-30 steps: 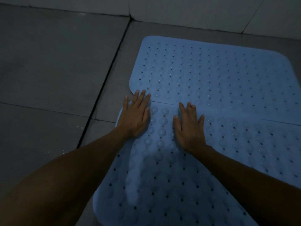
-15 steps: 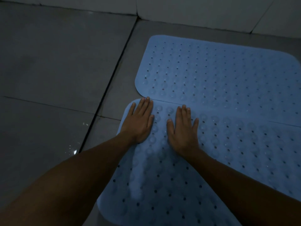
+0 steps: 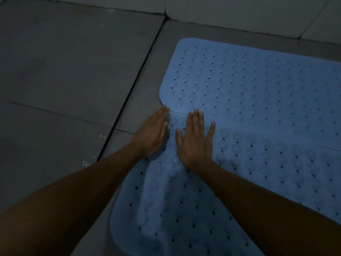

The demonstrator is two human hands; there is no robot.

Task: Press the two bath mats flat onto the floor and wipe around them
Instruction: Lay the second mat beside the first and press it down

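Note:
Two light blue rubber bath mats with holes and suction bumps lie edge to edge on the grey tiled floor. The far mat [image 3: 258,85] looks flat. The near mat [image 3: 184,209] is rippled beside my forearms. My left hand [image 3: 150,134] lies palm down on the near mat's top left corner, its fingertips at the seam between the mats. My right hand [image 3: 195,143] is spread flat on the near mat just to the right, fingers reaching the seam. Neither hand holds anything.
Grey floor tiles [image 3: 73,71] with dark grout lines stretch to the left. A few wet glints [image 3: 86,161] show on the tile left of my left forearm. A pale tiled wall base [image 3: 239,13] runs along the top.
Both hands stay flat on the near mat; my left hand has slid left onto its corner, fingers closer together. The view has shifted, so the mats sit further right.

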